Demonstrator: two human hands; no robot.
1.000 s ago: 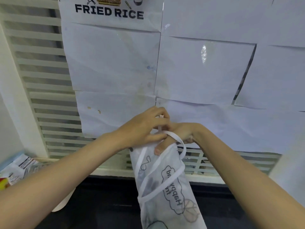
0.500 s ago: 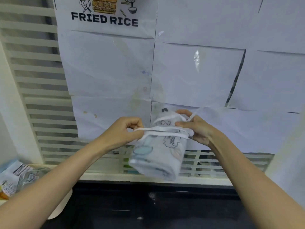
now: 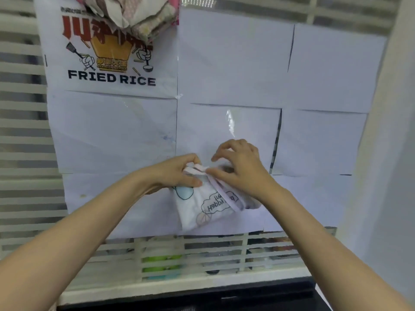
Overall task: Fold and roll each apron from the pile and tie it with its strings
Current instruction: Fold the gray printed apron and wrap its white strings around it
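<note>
Head view, apron: rolled apron, white with cartoon print, held up in mid-air in front of a papered wall, well above the dark surface at the bottom edge.
Head view, strings: white strings cross the top of the roll and run diagonally down its right side; the knot itself is hidden between the fingers.
Head view, left hand: left hand has its grip clamped on the roll's upper left end, thumb pressing the string there.
Head view, right hand: right hand pinches the string at the top of the roll; the other fingers are lifted and spread.
Head view, background: fried rice poster upper left, a bundle of patterned cloth hanging over it.
Step, judged: tying the strings, nearly finished for this apron.
Risk: with only a light pinch on the string, slack could let the knot slip and the roll loosen.
Risk: the roll has nothing under it; an easing left grip would drop it.
</note>
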